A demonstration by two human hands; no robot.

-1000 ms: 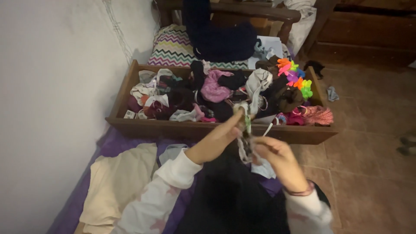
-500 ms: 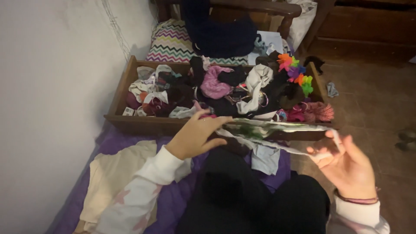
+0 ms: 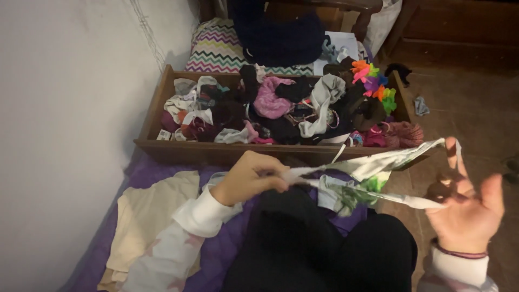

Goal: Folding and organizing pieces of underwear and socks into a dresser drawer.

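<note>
We now hold the white-and-green garment [image 3: 363,176] pulled out wide; a second ago it hung bunched between close hands, so it is opened for handling. Its long axis runs from our pinching left hand [image 3: 250,177] up-right to our right hand [image 3: 469,208], fingers hooked through it.

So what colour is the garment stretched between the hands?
White garment with green markings, seen in the head view.

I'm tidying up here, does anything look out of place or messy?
Yes. The wooden drawer sits on the floor rather than in furniture, crammed with jumbled clothes. A small grey scrap lies loose on the tiles beside it. The left hand and right hand stretch a white-and-green garment.
</note>
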